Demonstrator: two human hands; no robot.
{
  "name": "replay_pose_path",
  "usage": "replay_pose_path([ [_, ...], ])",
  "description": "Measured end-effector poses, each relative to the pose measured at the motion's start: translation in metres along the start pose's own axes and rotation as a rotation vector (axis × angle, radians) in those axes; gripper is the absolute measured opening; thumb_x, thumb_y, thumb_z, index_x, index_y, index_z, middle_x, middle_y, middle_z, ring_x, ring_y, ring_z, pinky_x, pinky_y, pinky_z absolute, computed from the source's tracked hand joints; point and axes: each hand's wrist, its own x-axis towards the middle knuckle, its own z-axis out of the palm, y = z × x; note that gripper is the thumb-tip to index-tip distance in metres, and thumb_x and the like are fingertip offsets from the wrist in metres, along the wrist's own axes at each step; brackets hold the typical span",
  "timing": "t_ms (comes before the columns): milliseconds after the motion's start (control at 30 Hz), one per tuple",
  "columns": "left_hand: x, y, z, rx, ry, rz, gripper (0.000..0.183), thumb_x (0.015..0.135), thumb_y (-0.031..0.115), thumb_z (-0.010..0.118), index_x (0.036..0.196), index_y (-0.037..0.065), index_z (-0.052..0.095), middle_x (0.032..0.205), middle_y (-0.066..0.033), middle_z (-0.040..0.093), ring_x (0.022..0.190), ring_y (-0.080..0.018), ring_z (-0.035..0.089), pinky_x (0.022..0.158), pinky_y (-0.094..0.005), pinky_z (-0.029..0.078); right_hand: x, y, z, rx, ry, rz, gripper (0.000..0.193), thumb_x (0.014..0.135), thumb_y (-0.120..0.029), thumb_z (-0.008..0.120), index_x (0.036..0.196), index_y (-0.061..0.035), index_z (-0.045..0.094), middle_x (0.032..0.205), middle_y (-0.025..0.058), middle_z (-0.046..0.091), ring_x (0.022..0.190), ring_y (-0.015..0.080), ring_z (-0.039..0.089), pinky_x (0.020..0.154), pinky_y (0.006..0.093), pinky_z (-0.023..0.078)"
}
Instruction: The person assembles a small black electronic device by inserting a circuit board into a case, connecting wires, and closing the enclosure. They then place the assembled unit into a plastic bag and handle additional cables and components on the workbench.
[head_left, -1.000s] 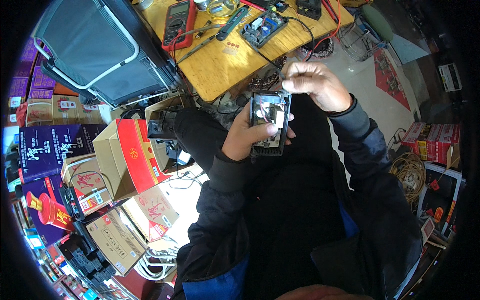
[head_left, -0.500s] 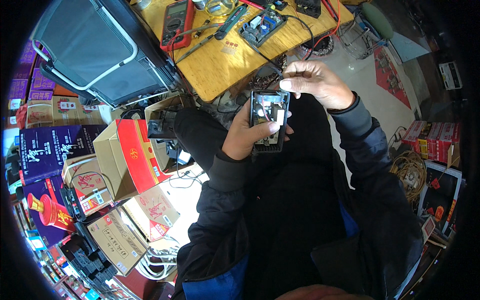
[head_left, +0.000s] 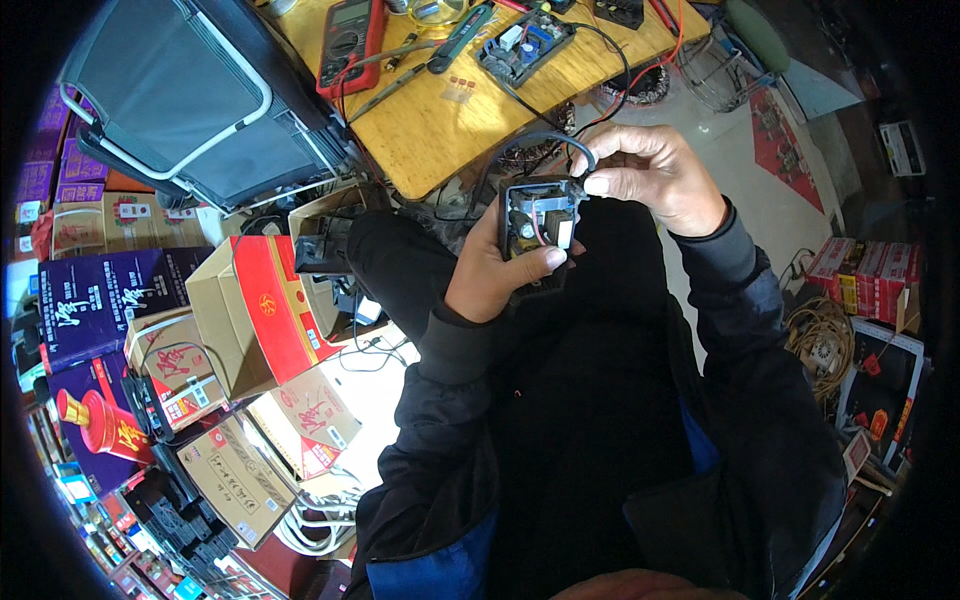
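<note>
My left hand [head_left: 478, 278] is closed around an opened black charger case [head_left: 508, 225], held over my lap with the thumb across its lower right side. Inside the case, a circuit board [head_left: 540, 222] shows a pale block, a white part and thin wires. My right hand [head_left: 665, 180] pinches a black cable [head_left: 572, 143] between thumb and fingers, just off the case's upper right corner. From that grip the cable arches up and left behind the case. The exact spot where it joins the case is hidden.
On the wooden table [head_left: 420, 150] lie a red multimeter [head_left: 348, 45], test probes, a teal-handled tool [head_left: 463, 38], small red components [head_left: 463, 82] and a second opened charger [head_left: 520, 50]. A folding chair [head_left: 180, 100] stands left, above stacked cartons [head_left: 110, 305]. Coiled cable [head_left: 820, 340] lies right.
My right hand has moved slightly down and right, drawing the cable into a visible arch. The charger case has tilted in my left hand, which stays in nearly the same place.
</note>
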Motion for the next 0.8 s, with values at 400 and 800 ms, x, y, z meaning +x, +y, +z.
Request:
replay_pose_path([
  [400,-0.0052,0.0049,0.0063,0.253,0.022,0.077,0.064,0.087,0.008,0.081,0.143,0.001,0.051,0.118,-0.0073,0.067,0.110,-0.0142,0.064,0.099,-0.0315,0.051,-0.0010,0.0000,0.0046,-0.002,0.032,-0.024,0.017,0.093,-0.004,0.075,0.109,-0.0033,0.075,0.097,0.0027,0.070,0.088,0.0116,0.065,0.081,0.0274,0.053],
  [800,-0.0082,0.0059,0.0075,0.381,0.034,0.113,0.066,0.084,0.014,0.085,0.141,0.000,0.054,0.120,-0.0064,0.066,0.109,-0.0132,0.060,0.099,-0.0307,0.048,-0.0051,-0.0053,0.0068,-0.054,0.021,-0.080,0.015,0.092,0.000,0.073,0.108,-0.0011,0.074,0.100,0.0056,0.068,0.090,0.0136,0.066,0.080,0.0281,0.054],
])
